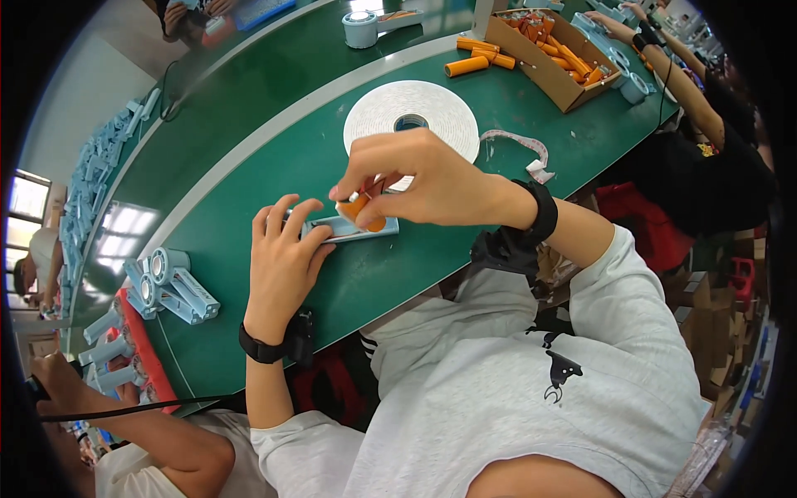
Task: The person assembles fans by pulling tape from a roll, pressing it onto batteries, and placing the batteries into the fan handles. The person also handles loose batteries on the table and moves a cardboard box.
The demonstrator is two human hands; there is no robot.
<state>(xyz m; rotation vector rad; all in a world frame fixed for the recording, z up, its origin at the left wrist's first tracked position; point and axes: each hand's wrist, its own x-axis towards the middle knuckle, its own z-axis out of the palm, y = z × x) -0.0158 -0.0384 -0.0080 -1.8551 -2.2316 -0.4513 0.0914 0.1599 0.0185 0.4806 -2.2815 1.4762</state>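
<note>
My right hand (pixel 427 178) pinches an orange cylindrical battery (pixel 357 213) with a dark wire near its top. The battery is tilted just above a long light blue plastic housing (pixel 378 229) lying on the green table. Around the housing's left end, the fingers and thumb of my left hand (pixel 284 245) are curved, steadying it and hiding much of that end. Directly behind my right hand lies a large roll of white tape (pixel 378 108), with its loose strip (pixel 527 145) trailing to the right.
At the far right stands a cardboard box (pixel 540 75) of orange batteries, with several loose batteries (pixel 469 65) beside it. Light blue parts (pixel 178 286) sit at left near a red bin (pixel 149 353). Another light blue device (pixel 361 29) stands behind. Co-workers' arms (pixel 685 91) are at both sides.
</note>
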